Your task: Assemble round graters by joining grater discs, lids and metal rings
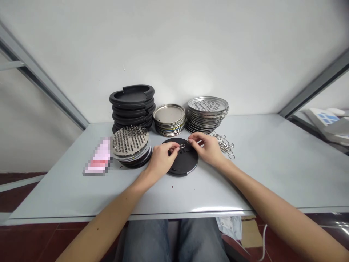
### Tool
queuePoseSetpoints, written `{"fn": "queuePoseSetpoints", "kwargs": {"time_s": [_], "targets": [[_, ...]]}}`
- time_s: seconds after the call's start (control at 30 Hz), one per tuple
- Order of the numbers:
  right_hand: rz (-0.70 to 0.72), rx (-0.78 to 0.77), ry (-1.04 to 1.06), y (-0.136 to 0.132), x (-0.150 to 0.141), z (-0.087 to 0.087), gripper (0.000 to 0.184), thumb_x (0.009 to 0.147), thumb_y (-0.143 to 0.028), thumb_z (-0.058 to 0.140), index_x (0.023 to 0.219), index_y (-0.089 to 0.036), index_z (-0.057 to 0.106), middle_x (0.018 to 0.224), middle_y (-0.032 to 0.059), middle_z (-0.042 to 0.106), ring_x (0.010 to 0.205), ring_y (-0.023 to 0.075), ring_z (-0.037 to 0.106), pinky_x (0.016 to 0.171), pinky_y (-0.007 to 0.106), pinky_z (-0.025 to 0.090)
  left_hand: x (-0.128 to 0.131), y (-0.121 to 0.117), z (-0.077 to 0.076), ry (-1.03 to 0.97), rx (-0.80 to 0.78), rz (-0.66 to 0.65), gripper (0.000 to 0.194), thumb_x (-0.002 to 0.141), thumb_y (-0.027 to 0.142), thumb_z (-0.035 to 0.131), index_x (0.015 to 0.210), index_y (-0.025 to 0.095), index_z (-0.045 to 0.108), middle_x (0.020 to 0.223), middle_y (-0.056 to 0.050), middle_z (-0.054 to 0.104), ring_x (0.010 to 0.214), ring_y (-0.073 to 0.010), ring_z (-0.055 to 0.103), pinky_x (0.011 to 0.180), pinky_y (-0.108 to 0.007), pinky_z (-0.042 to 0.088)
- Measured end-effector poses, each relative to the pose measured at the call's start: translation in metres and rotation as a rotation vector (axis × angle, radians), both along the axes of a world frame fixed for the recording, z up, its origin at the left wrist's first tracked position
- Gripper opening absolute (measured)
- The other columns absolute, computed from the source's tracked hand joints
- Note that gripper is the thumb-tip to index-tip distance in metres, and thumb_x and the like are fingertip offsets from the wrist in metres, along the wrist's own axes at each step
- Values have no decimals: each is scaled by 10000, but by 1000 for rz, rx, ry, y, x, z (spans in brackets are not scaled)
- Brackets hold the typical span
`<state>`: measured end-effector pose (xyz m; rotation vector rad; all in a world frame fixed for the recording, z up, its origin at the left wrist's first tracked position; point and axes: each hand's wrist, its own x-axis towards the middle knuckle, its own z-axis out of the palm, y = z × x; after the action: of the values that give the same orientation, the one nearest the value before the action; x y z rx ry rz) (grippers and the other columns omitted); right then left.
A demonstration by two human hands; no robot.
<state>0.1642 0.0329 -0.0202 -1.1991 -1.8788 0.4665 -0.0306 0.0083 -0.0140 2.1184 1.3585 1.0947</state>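
Pinched between my left hand's (162, 157) thumb and fingertips is a small metal wire loop (182, 146). My right hand (207, 148) is closed at the fingertips on another small wire ring (188, 141), partly hidden by the fingers. Both hands are just above a round black disc (183, 164) that lies flat on the table. The disc has a raised part near its middle and a bright strip along its lower right edge. Beside my right hand lies a loose pile of wire rings with stems (227, 146).
Behind my hands stand thick black round bases (133, 97), shallow metal discs (169, 113) and perforated metal plates (207, 103), all stacked. Left of my left hand is a stack topped by a spiked grater disc (131, 142). A pixelated phone-like shape (99, 158) lies farther left on the grey table (272, 160).
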Motion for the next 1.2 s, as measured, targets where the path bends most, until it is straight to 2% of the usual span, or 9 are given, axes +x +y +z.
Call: {"fn": "queuePoseSetpoints", "kwargs": {"time_s": [0.2, 0.57, 0.87, 1.2], "targets": [[-13, -49, -6, 3, 11, -4, 170, 849, -313, 541, 840, -177, 643, 746, 32, 676, 680, 154, 619, 621, 268, 497, 2, -1, 0, 0, 10, 0, 150, 831, 166, 575, 911, 197, 698, 820, -5, 731, 695, -129, 651, 691, -242, 494], [20, -51, -25, 5, 14, -3, 181, 850, -305, 532, 861, -178, 661, 774, 41, 694, 693, 163, 631, 622, 281, 503, 4, -1, 2, -123, -136, -24, 140, 822, 213, 589, 867, 174, 716, 806, -26, 739, 707, -147, 670, 680, -250, 514], [-14, -64, -17, 9, 16, -3, 188, 847, -302, 535, 872, -173, 669, 772, 42, 698, 699, 163, 635, 622, 277, 497, 5, -2, 3, -113, -110, -29, 156, 814, 181, 579, 900, 170, 709, 827, -29, 736, 711, -140, 662, 690, -247, 516], [24, -109, -58, 11, 16, -8, 175, 839, -264, 532, 874, -171, 677, 784, 35, 703, 690, 151, 634, 619, 256, 498, 4, 0, -1, -67, -61, -18, 156, 808, 160, 596, 898, 182, 721, 851, -20, 740, 721, -140, 662, 698, -247, 502]]}}
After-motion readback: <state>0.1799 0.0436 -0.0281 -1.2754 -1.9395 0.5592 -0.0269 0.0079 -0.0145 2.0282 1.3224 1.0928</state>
